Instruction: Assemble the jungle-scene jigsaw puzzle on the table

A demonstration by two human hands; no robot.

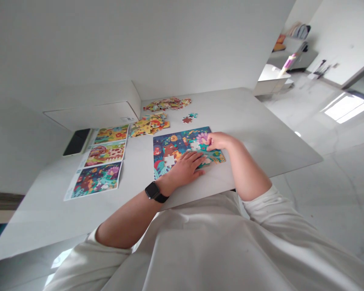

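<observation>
White worktop (261,133) carries a thin, light cardboard jigsaw (176,151): left hand (185,167) lies flat on it, fingers spread, right hand (216,141) pinches its far edge piece, loose pieces (150,124) heaped well beyond both.

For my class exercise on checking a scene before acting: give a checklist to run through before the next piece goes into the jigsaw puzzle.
1. Jigsaw puzzle lies flat on the table: ok.
2. Left hand rests flat on the puzzle's near edge: ok.
3. Right hand is at the puzzle's right part; piece in its fingers: cannot tell.
4. White gaps remain in the picture: not ok.
5. Loose pieces lie beyond the puzzle: ok.
6. Reference sheet lies in view at left: ok.
</observation>
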